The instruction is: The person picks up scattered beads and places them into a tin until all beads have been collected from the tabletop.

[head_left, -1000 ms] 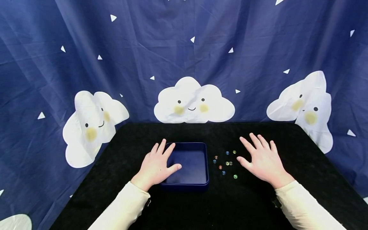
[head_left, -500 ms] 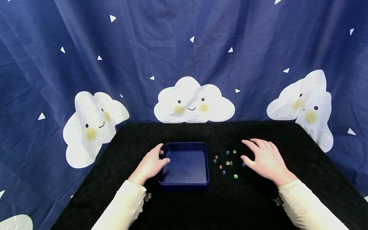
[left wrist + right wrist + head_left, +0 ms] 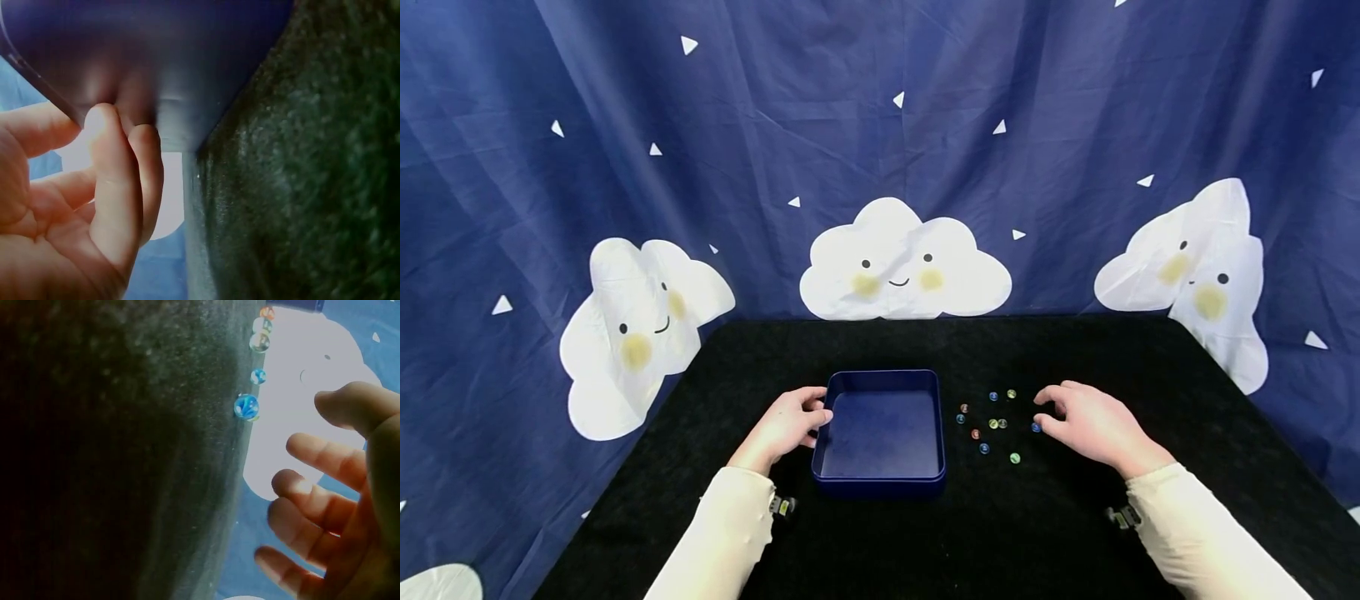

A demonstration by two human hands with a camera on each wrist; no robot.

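Observation:
A dark blue rectangular box (image 3: pixel 880 481) sits on the black cloth, its inside showing nothing but bare floor. My left hand (image 3: pixel 781 427) holds the box's left side, thumb at the rim; in the left wrist view, bent fingers (image 3: pixel 119 169) touch the outer wall. Several glass marbles lie to the right of the box, among them a green marble (image 3: pixel 1015 458) and a red marble (image 3: pixel 976 434). My right hand (image 3: pixel 1097 423) hovers loosely bent at their right, holding nothing. Close by its thumb lies a blue swirled marble (image 3: pixel 246 407).
Black cloth (image 3: pixel 880 550) covers the table. Behind it hangs a blue curtain (image 3: pixel 760 142) with white cloud figures (image 3: pixel 906 287) and small triangles. A small dark device (image 3: pixel 1123 517) is worn at the right wrist.
My left hand has drawn back from over the box and taken hold of its left side. My right hand's spread fingers have bent and lowered, uncovering the blue marble by the thumb.

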